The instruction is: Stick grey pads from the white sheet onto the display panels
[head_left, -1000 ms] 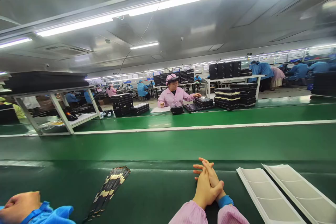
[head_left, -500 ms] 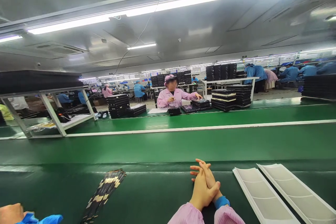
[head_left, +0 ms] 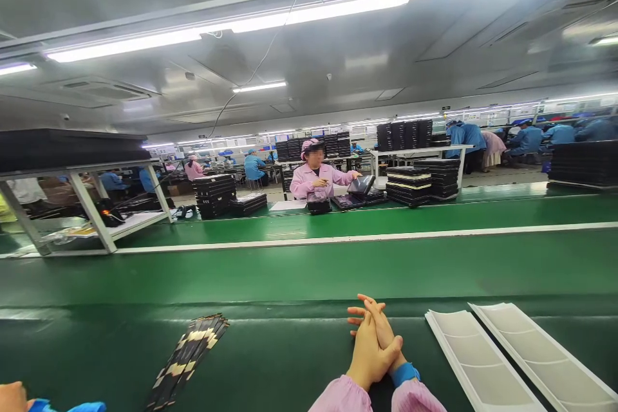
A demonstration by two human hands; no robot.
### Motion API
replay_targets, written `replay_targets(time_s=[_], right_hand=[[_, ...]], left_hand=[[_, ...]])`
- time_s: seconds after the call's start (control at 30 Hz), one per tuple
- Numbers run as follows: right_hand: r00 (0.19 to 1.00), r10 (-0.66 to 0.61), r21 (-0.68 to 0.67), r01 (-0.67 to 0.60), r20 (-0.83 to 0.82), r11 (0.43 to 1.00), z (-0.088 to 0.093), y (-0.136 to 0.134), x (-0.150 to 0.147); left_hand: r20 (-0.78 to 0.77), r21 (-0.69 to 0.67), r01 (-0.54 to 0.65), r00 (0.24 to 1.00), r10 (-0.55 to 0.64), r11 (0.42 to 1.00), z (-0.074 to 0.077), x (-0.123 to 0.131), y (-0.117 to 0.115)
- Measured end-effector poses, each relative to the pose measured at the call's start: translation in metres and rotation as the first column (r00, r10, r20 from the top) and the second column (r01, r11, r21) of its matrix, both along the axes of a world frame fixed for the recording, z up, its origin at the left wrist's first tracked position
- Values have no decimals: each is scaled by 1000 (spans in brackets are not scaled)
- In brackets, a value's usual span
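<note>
Near the front of the green table (head_left: 270, 360), my hands rest one against the other, crossed, with nothing held. My left hand (head_left: 367, 354) lies over my right hand (head_left: 384, 332), its thumb pointing right. Fingers of both stretch forward and show apart at the tips; part of the right palm is hidden below the left. A blue band (head_left: 404, 373) circles my right wrist. Two white trays with shallow sections, the nearer tray (head_left: 477, 351) and the outer tray (head_left: 545, 354), lie to the right of my hands.
A fanned pile of black strips (head_left: 186, 360) with pale patches lies at left. Another person's hand (head_left: 12, 396) in a blue sleeve enters lower left. Across the green belt (head_left: 309, 270), a pink-clad co-worker (head_left: 313, 180) sits among black stacks (head_left: 408, 187). A white rack (head_left: 91, 212) stands left.
My hands keep the same pose. Across the belt, the co-worker has tilted up a dark flat piece. The hand at lower left has drawn slightly out of view.
</note>
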State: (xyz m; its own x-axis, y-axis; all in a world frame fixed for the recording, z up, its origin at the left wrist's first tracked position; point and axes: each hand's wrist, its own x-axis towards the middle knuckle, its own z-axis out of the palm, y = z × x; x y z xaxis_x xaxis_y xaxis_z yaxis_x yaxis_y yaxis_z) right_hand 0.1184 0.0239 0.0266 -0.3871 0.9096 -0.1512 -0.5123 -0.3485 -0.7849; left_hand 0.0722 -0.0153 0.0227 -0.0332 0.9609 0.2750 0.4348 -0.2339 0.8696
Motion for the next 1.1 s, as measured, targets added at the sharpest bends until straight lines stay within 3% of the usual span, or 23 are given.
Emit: replay_targets(time_s=[0.33, 0.7, 1.1], right_hand=[[999, 26, 16, -26, -20, 1000, -1, 0, 1], [999, -28, -7, 28, -36, 1000, 16, -14, 0], [999, 4, 3, -4, -35, 1000, -1, -2, -1]], left_hand=[[-56, 57, 9, 998, -5, 998, -13, -3, 5], [-53, 50, 6, 999, -3, 999, -15, -4, 6], [-38, 27, -4, 999, 5, 1000, -9, -2, 3]])
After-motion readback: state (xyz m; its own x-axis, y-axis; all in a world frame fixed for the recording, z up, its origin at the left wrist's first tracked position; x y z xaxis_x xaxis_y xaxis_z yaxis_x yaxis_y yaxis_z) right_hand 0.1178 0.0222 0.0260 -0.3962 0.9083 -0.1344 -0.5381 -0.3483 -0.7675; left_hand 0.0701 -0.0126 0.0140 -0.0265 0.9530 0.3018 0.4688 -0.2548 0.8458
